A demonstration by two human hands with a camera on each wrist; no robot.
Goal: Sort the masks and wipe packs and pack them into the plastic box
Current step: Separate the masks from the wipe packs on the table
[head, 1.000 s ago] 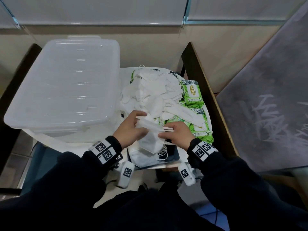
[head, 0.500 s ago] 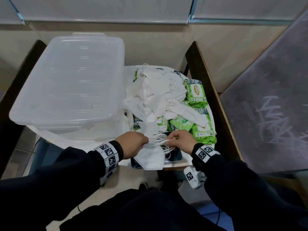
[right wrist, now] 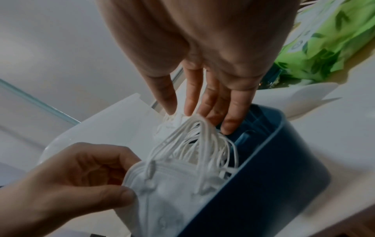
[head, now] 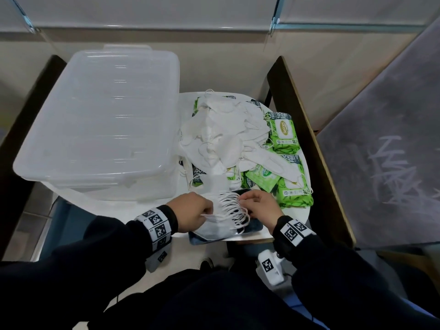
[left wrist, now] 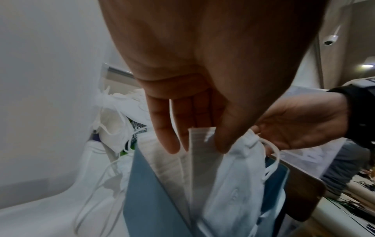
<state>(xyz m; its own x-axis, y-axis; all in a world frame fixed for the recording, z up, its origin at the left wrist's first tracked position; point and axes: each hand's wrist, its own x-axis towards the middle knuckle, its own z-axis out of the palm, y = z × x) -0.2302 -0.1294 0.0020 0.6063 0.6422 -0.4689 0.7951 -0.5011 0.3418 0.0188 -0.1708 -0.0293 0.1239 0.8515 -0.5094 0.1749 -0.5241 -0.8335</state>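
Observation:
A stack of white masks point(head: 215, 228) lies in a dark blue tray point(head: 256, 227) at the table's near edge, its ear loops point(head: 234, 207) fanned upward. My left hand point(head: 209, 211) pinches the stack's left edge point(left wrist: 202, 144) between thumb and fingers. My right hand point(head: 242, 198) holds the other end, thumb and forefinger closing on the mask corner point(right wrist: 172, 119) while the other fingers point(right wrist: 229, 123) lie on the loops. Beyond is a loose pile of white masks point(head: 221, 134) on green wipe packs point(head: 295, 192). The clear plastic box point(head: 100, 129) stands at the left with its lid on.
A white round table point(head: 297, 214) carries everything. A dark wooden chair frame point(head: 307, 139) runs along the right side, with a grey board point(head: 390, 144) past it. Another dark frame point(head: 16, 129) borders the left. The wall is close behind.
Both hands have brought the mask stack toward me and lowered it into the blue tray. The pile, the packs and the box have not moved.

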